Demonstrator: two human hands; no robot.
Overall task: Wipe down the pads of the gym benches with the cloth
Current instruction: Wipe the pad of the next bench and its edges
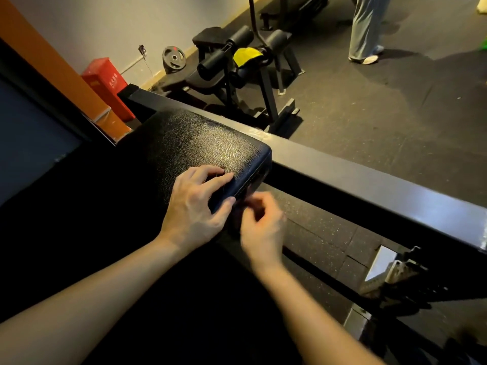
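Note:
A black textured bench pad [195, 138] fills the middle of the view. My left hand [195, 204] grips its near right corner, with the fingers on top and the thumb against the side. Just right of that corner, below the pad's edge, my right hand [261, 225] is blurred with its fingers curled. Whether it holds anything is unclear. No cloth shows in either hand. A yellow cloth [247, 56] lies draped over a roller pad of a second bench [226, 75] farther back.
A black steel beam [369, 177] runs diagonally behind the pad. Beyond it are a weight plate [174, 59] against the wall, a red box [105, 83] and speckled rubber floor. A person's legs [366, 30] stand at the top right. Metal brackets [395, 270] sit at the lower right.

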